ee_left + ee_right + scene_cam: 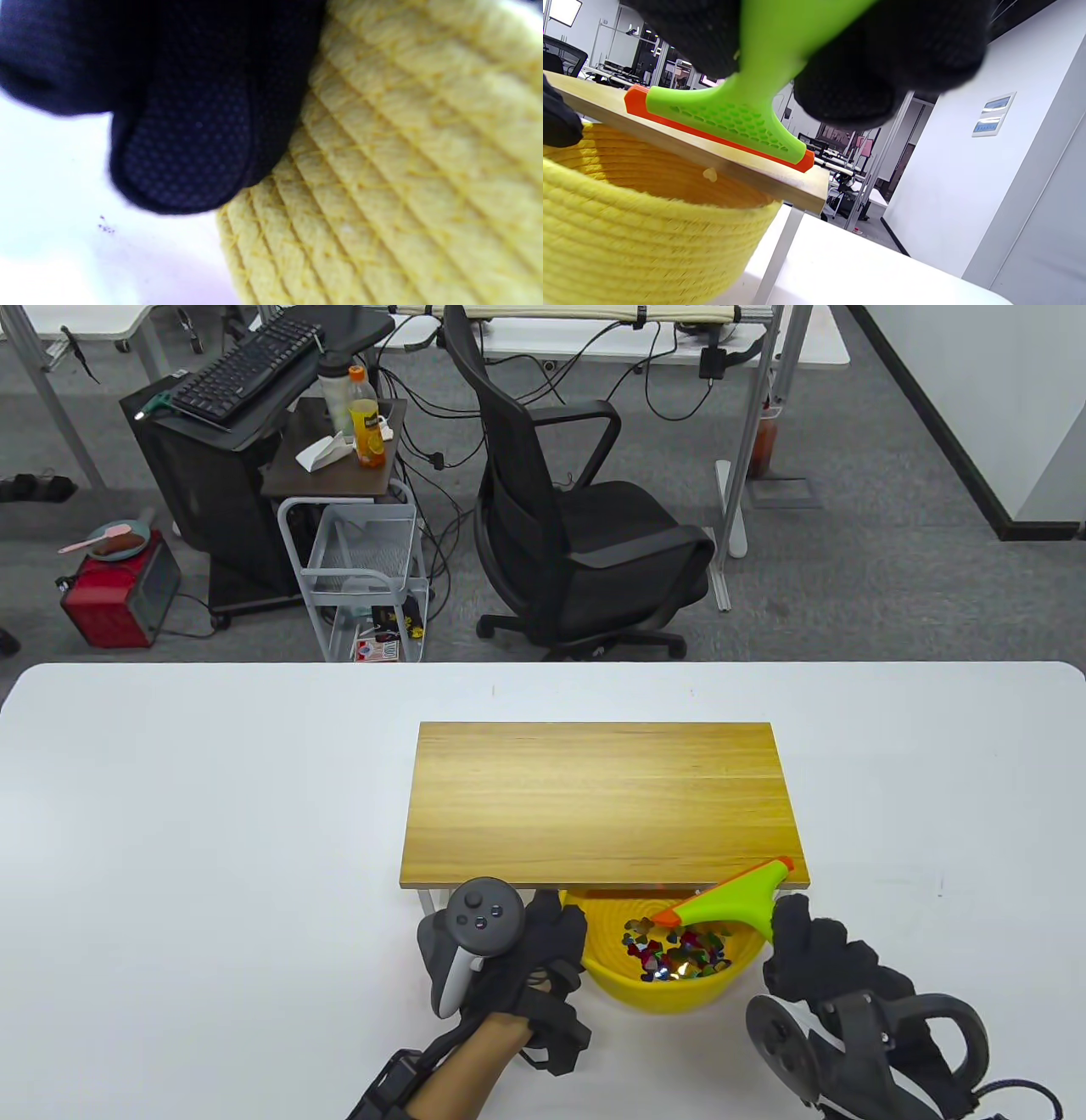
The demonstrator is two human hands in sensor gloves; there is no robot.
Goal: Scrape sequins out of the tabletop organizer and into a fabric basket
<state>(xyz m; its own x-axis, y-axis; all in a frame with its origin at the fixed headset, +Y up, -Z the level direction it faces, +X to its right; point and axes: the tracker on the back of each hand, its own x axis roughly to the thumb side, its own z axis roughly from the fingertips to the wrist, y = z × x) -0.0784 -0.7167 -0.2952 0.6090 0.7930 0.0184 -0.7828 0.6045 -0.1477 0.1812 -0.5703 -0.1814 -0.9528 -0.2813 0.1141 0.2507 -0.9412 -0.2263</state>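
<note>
A wooden tabletop organizer (pixel 604 802) stands on the white table; its top looks bare of sequins. A yellow fabric basket (pixel 662 984) sits at its front edge, partly under it, with many coloured sequins (pixel 674 952) inside. My left hand (pixel 543 946) holds the basket's left rim, its fingers (pixel 186 140) against the woven wall (pixel 403 169). My right hand (pixel 810 954) grips the handle of a green scraper (pixel 734 899) with an orange blade (pixel 712 135). The blade lies at the organizer's front edge (pixel 691 152), above the basket (pixel 628 237).
The white table (pixel 212 831) stretches wide on both sides of the organizer. A white organizer leg (pixel 774 258) stands just right of the basket. Beyond the table's far edge are a black office chair (pixel 585 534) and a wire cart (pixel 365 577).
</note>
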